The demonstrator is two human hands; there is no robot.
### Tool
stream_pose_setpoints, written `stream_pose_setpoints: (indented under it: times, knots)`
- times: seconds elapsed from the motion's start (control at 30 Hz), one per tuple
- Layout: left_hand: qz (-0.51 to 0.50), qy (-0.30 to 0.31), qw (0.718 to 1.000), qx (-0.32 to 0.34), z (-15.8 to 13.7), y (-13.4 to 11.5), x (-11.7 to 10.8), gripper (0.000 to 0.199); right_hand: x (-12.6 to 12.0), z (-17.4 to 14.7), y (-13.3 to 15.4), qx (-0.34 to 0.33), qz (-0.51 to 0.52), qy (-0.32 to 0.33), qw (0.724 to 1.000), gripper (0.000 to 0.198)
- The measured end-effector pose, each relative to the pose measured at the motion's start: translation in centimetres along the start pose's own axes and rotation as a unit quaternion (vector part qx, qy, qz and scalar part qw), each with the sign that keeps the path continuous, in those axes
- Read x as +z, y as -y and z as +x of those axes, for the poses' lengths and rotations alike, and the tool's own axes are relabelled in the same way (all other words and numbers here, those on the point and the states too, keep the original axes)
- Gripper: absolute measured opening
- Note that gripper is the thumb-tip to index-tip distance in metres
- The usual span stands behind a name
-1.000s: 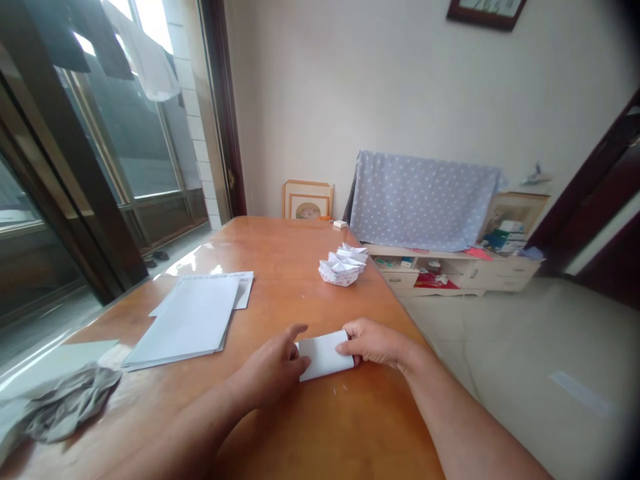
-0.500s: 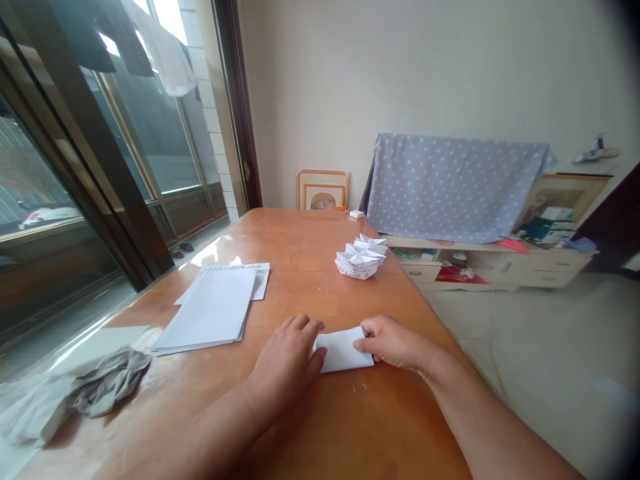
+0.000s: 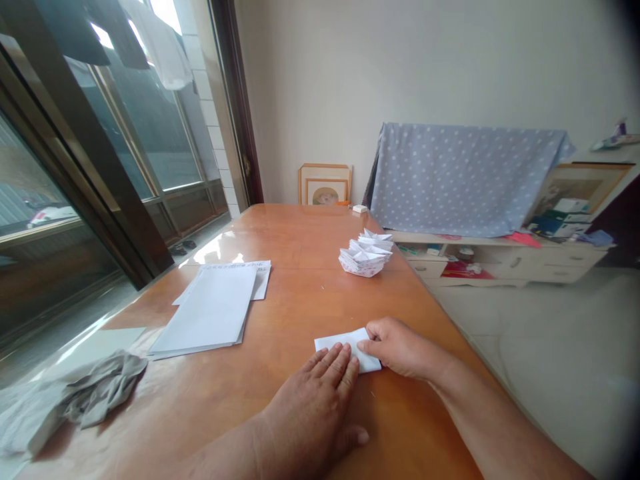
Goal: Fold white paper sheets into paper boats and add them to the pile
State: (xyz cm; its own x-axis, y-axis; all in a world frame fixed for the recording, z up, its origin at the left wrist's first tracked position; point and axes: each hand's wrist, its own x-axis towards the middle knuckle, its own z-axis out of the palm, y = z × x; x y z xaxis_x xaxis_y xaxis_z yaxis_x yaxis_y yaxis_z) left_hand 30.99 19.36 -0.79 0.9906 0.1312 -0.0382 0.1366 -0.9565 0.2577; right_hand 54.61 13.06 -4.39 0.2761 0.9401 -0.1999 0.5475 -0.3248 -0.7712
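A small folded sheet of white paper (image 3: 334,341) lies on the wooden table in front of me. My left hand (image 3: 320,393) rests flat, its fingertips pressing on the paper's near edge and its thumb stretched out to the right. With thumb and curled fingers, my right hand (image 3: 400,348) pinches the right end of the same paper. Beyond my hands stands a stack of folded white paper boats (image 3: 364,259), nested in one another.
A pile of white sheets (image 3: 207,307) lies on the table (image 3: 285,243) at the left. Nearer sits a crumpled grey cloth (image 3: 107,390). At the far end is a small white box (image 3: 359,209). A low white cabinet (image 3: 505,267) stands beyond the table's right edge.
My left hand has let go of the paper's left end and come down flat on its near edge, fingers together. My right hand still pinches the right end.
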Motion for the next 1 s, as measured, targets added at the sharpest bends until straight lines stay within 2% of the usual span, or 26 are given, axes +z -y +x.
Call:
stream_pose_setpoints:
  times: [0.13,0.5,1.0]
  knots:
    - [-0.006,0.011,1.000,-0.003,-0.1,0.0,-0.2,0.083,0.2,-0.1,-0.1,-0.018,-0.031,-0.021,0.999,0.023]
    - [-0.001,0.000,1.000,0.000,0.0,1.0,1.3,0.094,0.6,0.1,0.0,-0.038,-0.122,-0.060,0.990,0.031]
    - [-0.015,-0.004,1.000,0.009,-0.1,1.1,1.6,0.100,0.9,-0.1,0.4,-0.013,-0.137,-0.068,0.988,0.030]
